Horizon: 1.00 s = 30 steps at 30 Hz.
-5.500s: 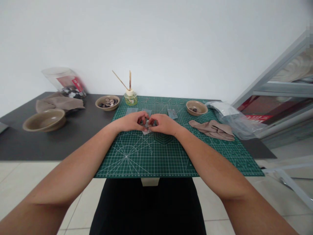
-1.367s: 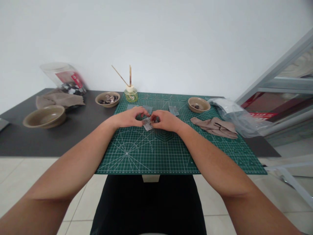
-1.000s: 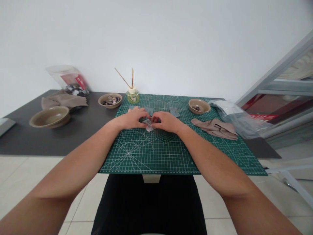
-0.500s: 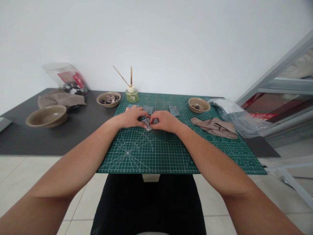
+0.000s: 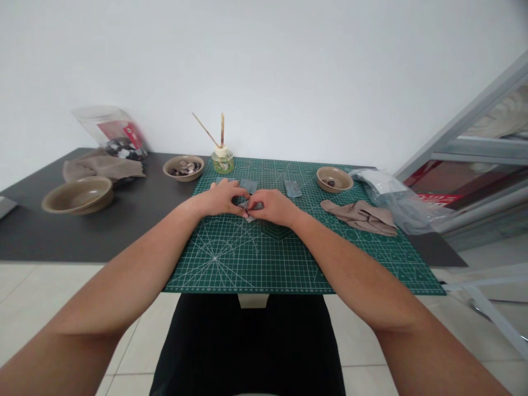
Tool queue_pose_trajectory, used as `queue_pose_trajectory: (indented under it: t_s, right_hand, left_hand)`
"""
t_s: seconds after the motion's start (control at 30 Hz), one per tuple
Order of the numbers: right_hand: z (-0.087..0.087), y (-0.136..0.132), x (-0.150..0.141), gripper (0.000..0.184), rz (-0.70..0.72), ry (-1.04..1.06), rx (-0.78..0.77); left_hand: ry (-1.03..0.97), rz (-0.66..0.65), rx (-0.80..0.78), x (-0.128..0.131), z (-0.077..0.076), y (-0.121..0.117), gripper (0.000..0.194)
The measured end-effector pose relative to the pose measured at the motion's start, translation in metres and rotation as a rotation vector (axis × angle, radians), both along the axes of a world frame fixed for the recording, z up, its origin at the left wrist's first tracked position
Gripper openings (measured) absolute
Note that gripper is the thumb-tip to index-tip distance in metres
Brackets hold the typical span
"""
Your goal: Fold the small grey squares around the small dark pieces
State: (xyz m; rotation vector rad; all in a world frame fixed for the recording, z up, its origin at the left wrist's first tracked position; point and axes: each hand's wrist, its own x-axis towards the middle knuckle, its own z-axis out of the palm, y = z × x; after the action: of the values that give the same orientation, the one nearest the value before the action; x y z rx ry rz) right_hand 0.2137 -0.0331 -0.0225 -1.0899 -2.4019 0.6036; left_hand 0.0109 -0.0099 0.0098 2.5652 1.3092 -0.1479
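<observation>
On the green cutting mat [image 5: 231, 269], my left hand [image 5: 225, 197] and my right hand [image 5: 274, 206] meet fingertip to fingertip. Between them lies a small grey packet [image 5: 251, 218], thin and crumpled, mostly covered by my fingers. Both hands are closed in a pinch on it. Whether anything is inside the packet I cannot tell. Just beyond my left hand a flat grey packet [image 5: 249, 185] rests on the mat, and another grey packet [image 5: 293, 188] lies past my right hand.
A bowl of dark and light pieces [image 5: 183, 175] stands left of a reed diffuser [image 5: 223, 159]. Right are a bowl [image 5: 335, 187] with a few dark pieces, a brown cloth [image 5: 361, 215] and a clear plastic bag [image 5: 396, 201]. Far left: another bowl [image 5: 78, 204], a cloth [image 5: 103, 166], a clear container [image 5: 113, 129].
My right hand's fingers have shifted slightly left over the small grey packet, closer to my left fingertips. The view has moved a little; the other things stay put.
</observation>
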Motion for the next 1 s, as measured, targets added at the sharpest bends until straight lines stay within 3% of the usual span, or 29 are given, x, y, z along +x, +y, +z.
queue_pose_trajectory:
  t_s: [0.13, 0.37, 0.67, 1.0]
  right_hand:
    - [0.001, 0.0, 0.005, 0.008, 0.03, -0.011, 0.0]
    - [-0.003, 0.006, 0.008, 0.003, -0.035, 0.0, 0.029]
    - [0.001, 0.001, 0.004, 0.007, 0.051, -0.005, 0.023]
    - [-0.004, 0.007, 0.007, 0.003, -0.006, 0.014, 0.036]
  left_hand:
    - [-0.003, 0.004, 0.0, 0.0, -0.001, 0.0, 0.055]
    - [-0.01, 0.039, 0.018, -0.002, -0.006, 0.004, 0.064]
    - [-0.018, 0.058, 0.027, -0.004, -0.008, 0.004, 0.065]
    - [-0.01, 0.061, 0.025, -0.003, -0.006, 0.003, 0.065]
